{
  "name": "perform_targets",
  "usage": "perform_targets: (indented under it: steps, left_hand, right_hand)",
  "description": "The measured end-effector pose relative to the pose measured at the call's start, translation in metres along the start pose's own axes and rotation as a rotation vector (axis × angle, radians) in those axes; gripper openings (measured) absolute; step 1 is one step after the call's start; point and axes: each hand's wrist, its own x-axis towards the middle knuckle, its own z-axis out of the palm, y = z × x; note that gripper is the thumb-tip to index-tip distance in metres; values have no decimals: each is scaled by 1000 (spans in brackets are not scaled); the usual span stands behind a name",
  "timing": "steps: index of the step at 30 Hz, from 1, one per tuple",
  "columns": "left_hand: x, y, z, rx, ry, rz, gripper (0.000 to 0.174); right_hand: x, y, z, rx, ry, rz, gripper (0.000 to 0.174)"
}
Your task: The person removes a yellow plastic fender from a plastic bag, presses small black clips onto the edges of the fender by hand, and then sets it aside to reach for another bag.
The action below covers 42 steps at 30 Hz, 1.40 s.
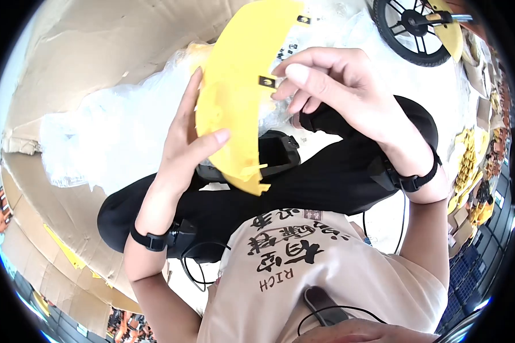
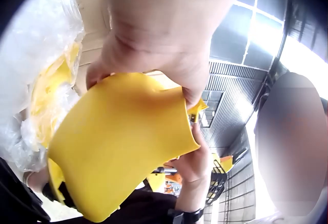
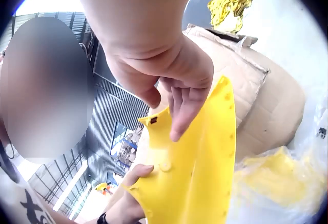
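A curved yellow plastic panel [image 1: 229, 97] is held up over the lap. My left hand [image 1: 183, 146] grips its left edge, the thumb lying on the near face and the fingers mostly behind it. Small dark clips sit along the panel's right edge, one midway down [image 1: 267, 82] and another near the top [image 1: 304, 20]. Right by the middle clip is my right hand [image 1: 340, 86], its fingers loosely bent and the thumb apart. In the right wrist view, the fingers [image 3: 184, 111] reach over the panel's ribbed inner side, with nothing between them and the thumb.
A black plastic part [image 1: 280, 150] lies by the crossed legs. Clear plastic wrap [image 1: 120, 120] with yellow parts inside spreads over cardboard [image 1: 97, 46] at left. A spoked wheel [image 1: 412, 23] stands at the upper right. Yellow items [image 1: 469, 166] pile up along the right side.
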Motion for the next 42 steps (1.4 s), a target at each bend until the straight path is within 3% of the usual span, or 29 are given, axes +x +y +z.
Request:
perform_targets:
  steps: [2, 4, 6, 8, 10, 14, 17, 19, 22, 24, 28, 32, 37, 41, 42]
  left_hand:
    - [-9, 15, -7, -112, 64, -191, 81]
    - [-19, 19, -18, -133, 179, -257, 60]
    - [-27, 30, -20, -152, 209, -292, 58]
    - [-29, 30, -22, -178, 258, -320, 56]
    - [-27, 27, -26, -163, 315, -282, 57]
    - [-23, 25, -25, -117, 350, -240, 57]
    - [-22, 26, -30, -77, 329, -265, 60]
    - [-21, 25, -32, -70, 273, -264, 74]
    - [-22, 24, -36, -120, 277, -272, 76]
    - [-23, 23, -37, -130, 284, -274, 76]
    - [-23, 24, -37, -133, 285, -293, 78]
    - [-22, 24, -35, -138, 290, -277, 78]
    - [-18, 23, -35, -131, 281, -309, 80]
    - [-15, 17, -35, -133, 279, -317, 82]
    - [-14, 15, -36, -115, 279, -320, 83]
  right_hand:
    - [1, 6, -17, -241, -19, -106, 33]
    - [7, 14, -30, -377, 21, -50, 31]
    - [14, 25, -35, -498, 35, 25, 29]
    - [27, 32, -37, -896, -80, 72, 25]
    - [52, 55, -46, -1109, -189, 113, 21]
    - [128, 144, -76, -1249, -152, 154, 20]
    - [174, 220, -93, -1279, -155, 259, 20]
    - [178, 253, -88, -1282, -126, 285, 20]
    - [183, 301, -82, -1259, -163, 334, 25]
    - [177, 316, -73, -1203, 3, 138, 29]
    - [170, 308, -55, -1277, 74, 291, 27]
    - [175, 325, -48, -1273, 78, 316, 25]
    - [174, 334, -38, -1076, 287, 332, 26]
    - [180, 336, -36, -1064, 305, 357, 25]
    - [183, 334, -35, -1112, 155, 467, 29]
